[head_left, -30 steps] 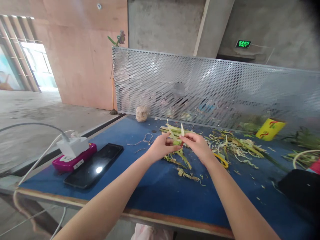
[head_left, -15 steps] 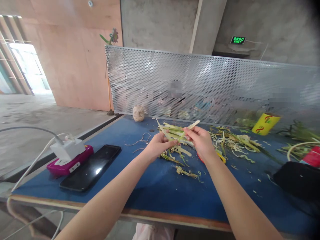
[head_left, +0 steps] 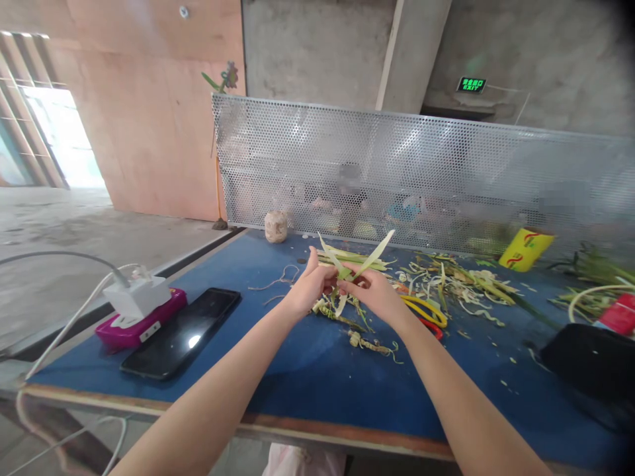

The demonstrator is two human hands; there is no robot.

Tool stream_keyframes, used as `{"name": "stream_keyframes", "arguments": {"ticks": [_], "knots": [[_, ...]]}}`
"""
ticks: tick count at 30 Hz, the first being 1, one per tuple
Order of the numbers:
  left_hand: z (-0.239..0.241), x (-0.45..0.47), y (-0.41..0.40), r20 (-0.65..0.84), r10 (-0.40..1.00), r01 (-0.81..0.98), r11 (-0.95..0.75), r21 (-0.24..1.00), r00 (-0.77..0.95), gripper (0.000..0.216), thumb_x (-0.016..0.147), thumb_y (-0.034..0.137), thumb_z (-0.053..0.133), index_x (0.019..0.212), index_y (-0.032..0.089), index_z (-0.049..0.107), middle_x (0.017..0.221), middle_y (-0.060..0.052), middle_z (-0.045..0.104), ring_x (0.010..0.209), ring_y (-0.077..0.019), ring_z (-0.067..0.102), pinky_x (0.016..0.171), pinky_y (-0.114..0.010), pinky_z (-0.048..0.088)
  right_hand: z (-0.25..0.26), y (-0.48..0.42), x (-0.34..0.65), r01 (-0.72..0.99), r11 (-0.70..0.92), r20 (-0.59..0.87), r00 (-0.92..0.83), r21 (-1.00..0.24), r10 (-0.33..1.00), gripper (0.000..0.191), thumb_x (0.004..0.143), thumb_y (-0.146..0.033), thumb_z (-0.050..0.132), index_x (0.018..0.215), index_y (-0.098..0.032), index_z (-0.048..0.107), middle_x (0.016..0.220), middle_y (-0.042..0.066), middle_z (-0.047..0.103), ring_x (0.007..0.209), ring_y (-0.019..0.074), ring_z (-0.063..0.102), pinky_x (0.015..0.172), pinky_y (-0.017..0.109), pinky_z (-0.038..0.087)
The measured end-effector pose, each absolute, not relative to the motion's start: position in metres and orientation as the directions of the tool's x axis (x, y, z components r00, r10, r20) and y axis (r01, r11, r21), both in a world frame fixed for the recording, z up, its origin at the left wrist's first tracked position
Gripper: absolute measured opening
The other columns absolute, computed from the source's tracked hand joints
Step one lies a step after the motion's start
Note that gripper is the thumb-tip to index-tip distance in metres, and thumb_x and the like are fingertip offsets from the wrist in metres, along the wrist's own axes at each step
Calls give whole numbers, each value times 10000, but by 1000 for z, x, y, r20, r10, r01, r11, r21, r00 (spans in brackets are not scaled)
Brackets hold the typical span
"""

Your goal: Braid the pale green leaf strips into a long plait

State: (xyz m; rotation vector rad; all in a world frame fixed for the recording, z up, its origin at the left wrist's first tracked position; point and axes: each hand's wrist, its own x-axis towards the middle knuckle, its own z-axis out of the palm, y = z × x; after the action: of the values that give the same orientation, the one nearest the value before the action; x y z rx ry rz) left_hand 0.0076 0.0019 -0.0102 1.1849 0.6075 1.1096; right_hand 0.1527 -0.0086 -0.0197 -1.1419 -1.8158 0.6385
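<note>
My left hand [head_left: 313, 284] and my right hand [head_left: 370, 289] meet over the middle of the blue table, both closed on pale green leaf strips [head_left: 376, 255]. The strips cross between my fingers; two ends point up in a V and one hangs below. My left thumb sticks up, away from the strips. Behind my hands lie more long green strips [head_left: 364, 259]. Below them sit a braided leaf piece [head_left: 342, 318] and a knotted, dried-looking piece [head_left: 372, 344]. Beside my right wrist are yellow and red handles [head_left: 427, 309], partly hidden.
A black phone [head_left: 183, 334] and a magenta power strip [head_left: 143, 324] with a white charger lie left. Leaf scraps [head_left: 461, 281], a yellow roll [head_left: 526, 249] and a black object [head_left: 590, 360] are right. A perforated metal screen [head_left: 322, 158] stands behind a pale carved lump [head_left: 276, 227].
My hands have come closer together, and my right hand has moved left and turned inward. The strips now stand up in a V. More of the yellow and red handles shows.
</note>
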Motion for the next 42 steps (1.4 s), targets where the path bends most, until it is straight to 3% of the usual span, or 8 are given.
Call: {"name": "stream_keyframes", "arguments": {"ticks": [4,8,14,21,28,31,38,42], "knots": [[-8,6,1,227,900,-377,-77,923,373,1053,639,-8,484,1290,211,-315,898,-70,656,467,-61,498,466,-199,308,-17,-12,154,511,562,563,-173,-650,808,355,688,-345,627,1028,-241,630,966,53,648,887,222,572,805,374,422],[-4,3,-1,247,925,-289,-162,944,289,1027,636,12,583,1370,185,-113,1159,-174,555,604,-78,561,547,-215,394,-17,-11,155,386,519,513,-128,-762,849,341,727,-351,589,1041,-222,608,813,44,663,748,198,601,703,352,462],[-3,1,-1,274,922,-256,-205,945,273,994,634,42,645,1377,103,-14,888,-110,664,740,-142,607,714,-287,450,-18,-9,152,256,489,476,-115,-834,872,232,721,-319,588,923,-206,609,764,32,625,686,175,582,609,305,466],[-8,3,0,328,899,-310,-236,921,290,1036,619,3,647,1375,119,-52,665,-11,652,665,-126,607,685,-269,457,-16,-14,147,243,491,490,-69,-837,869,170,686,-317,625,806,-198,608,693,16,600,644,157,548,579,282,435],[-7,6,-8,175,908,-195,-106,975,381,1012,622,16,657,1374,96,-15,619,-7,648,582,-105,581,591,-225,432,-23,-3,149,-163,394,378,120,-904,918,218,644,-328,670,781,-184,580,643,-26,550,523,83,460,536,245,377],[-8,6,-10,148,895,-154,-90,984,420,1000,621,23,659,1373,92,4,614,0,640,584,-103,577,593,-227,430,-23,0,152,-263,342,329,95,-902,940,242,621,-316,691,780,-174,575,639,-30,533,508,73,439,517,240,365],[-3,4,-6,261,943,-221,-215,951,206,855,640,174,687,1345,111,205,886,-81,641,777,-135,596,710,-256,452,-18,-9,151,-181,199,229,-162,-963,960,248,671,-418,633,701,-185,553,535,-44,428,463,73,376,452,226,352],[1,2,-4,305,942,-265,-262,928,137,812,658,144,668,1337,98,224,730,-27,660,710,-118,608,720,-249,454,-20,-12,146,-29,231,233,-119,-973,965,289,679,-462,601,703,-175,573,549,-21,471,454,74,384,431,222,356]]}}
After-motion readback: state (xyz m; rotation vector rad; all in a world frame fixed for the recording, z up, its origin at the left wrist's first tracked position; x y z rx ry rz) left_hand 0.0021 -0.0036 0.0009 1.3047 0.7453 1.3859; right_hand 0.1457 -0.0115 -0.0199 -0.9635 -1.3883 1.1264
